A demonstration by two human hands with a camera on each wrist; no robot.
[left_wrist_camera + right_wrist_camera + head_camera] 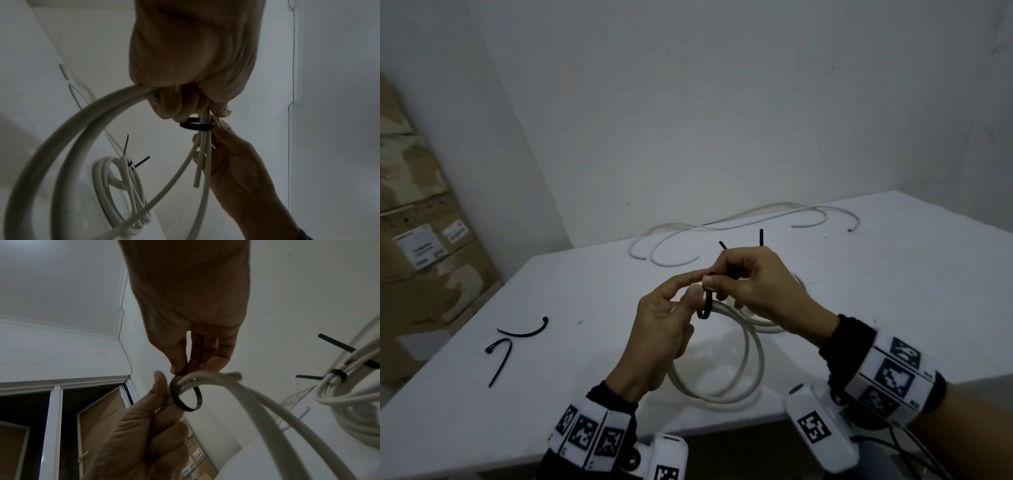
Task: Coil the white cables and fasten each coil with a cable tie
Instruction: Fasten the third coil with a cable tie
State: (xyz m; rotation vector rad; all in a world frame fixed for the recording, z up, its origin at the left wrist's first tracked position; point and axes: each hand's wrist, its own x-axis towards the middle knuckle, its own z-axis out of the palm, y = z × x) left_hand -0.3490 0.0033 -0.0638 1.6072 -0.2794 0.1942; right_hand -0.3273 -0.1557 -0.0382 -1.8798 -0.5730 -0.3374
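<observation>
Above the table (893, 291), both hands' grips pinch the black cable tie (707, 305) looped around the white coil (739, 370).

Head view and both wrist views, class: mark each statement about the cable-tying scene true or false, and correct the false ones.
1. A black cable tie is looped around the white coil held in the hands. True.
2. The loop is already pulled tight. False: it is a loose ring with a gap around the strands.
3. Two spare ties lie on the table. True.
4. The left hand rests flat on the table. False: it is raised, gripping the coil.
5. Every cable is coiled. False: loose cables lie at the far edge.
</observation>
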